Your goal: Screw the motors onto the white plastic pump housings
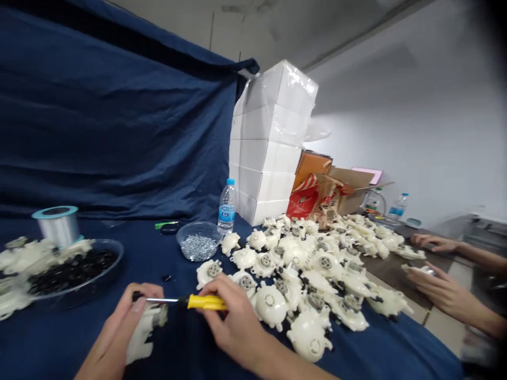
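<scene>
The irregular, cream hard-plastic housing (138,336), at seven o'clock in the view, looks light, stiff and slightly slick; its moulded edges seem the surest hold; the left hand (123,321), closed around it, angles towards one o'clock; the right hand (237,319), reaching towards ten, grips the yellow-handled metal screwdriver (200,302), shaft pointing to nine.

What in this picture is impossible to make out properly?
All in the head view:
White part: partly covered by the left grip.
Yellow handle: rear end hidden by the right grip.
Bottle label: fine print too small.
Piece in the co-worker's hand: blurred, partly covered.
Leftmost white parts: cut off by the left edge.
</scene>
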The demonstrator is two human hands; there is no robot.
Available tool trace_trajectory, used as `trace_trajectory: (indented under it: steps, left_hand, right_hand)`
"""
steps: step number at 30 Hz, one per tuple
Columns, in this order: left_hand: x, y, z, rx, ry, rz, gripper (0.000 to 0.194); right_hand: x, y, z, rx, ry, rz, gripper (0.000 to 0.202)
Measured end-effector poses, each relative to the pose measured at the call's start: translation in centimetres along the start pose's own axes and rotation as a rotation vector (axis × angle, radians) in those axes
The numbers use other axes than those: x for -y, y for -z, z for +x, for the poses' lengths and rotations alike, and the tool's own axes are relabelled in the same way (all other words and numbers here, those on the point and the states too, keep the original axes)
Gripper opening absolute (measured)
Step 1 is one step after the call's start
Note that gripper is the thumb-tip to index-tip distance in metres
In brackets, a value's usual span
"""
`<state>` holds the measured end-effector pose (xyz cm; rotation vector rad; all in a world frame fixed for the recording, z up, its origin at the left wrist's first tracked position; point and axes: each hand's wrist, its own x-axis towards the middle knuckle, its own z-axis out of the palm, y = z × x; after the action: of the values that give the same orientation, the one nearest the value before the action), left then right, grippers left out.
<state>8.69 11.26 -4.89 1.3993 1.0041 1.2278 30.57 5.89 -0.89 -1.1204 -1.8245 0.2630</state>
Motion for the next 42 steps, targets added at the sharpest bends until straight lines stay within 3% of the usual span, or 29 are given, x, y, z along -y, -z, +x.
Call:
trace_trajectory:
  steps: [3,6,14,19,21,24,28,31,35,40,42]
  left_hand:
    - [-2.6,-0.9,-1.5,0.135,-0.001,0.101,0.034]
    - [-3.8,-1.3,-2.3,0.160,-0.072,0.176,0.033]
    - [-4.1,-0.9,-2.0,0.208,-0.147,0.217,0.032]
    - [-4.1,-1.0,-2.0,0.209,-0.168,0.206,0.034]
    - [-4.0,-0.9,-2.0,0.203,-0.162,0.205,0.034]
    - [-3.9,-1.0,-2.2,0.171,-0.121,0.213,0.034]
    - [-3.8,-1.1,-2.4,0.123,-0.079,0.209,0.034]
    - [-3.8,-1.1,-2.5,0.128,-0.051,0.213,0.036]
    - [-3.9,-0.9,-2.5,0.154,0.004,0.196,0.041]
    - [-4.1,-0.9,-2.4,0.168,0.040,0.102,0.042]
    - [-4.1,-1.0,-2.3,0.143,0.017,0.111,0.042]
  right_hand:
    - [-0.2,0.4,0.4,0.006,-0.009,0.046,0.011]
    - [-0.3,0.5,0.6,0.025,-0.061,0.089,0.012]
    - [-0.4,1.0,0.9,0.186,-0.315,0.246,0.011]
    - [-0.1,1.8,1.5,0.360,-0.372,0.297,0.026]
    - [0.2,1.9,1.7,0.330,-0.343,0.252,0.013]
    - [0.3,1.9,1.6,0.208,-0.255,0.143,0.026]
    - [0.0,1.9,1.3,0.128,-0.107,0.050,0.003]
    - [-0.2,1.8,1.0,0.094,-0.055,0.030,0.007]
    - [0.2,1.7,1.0,0.101,-0.102,0.004,0.010]
    - [0.7,1.4,1.3,0.204,-0.197,0.018,0.024]
    - [0.8,1.4,1.3,0.192,-0.194,0.015,0.006]
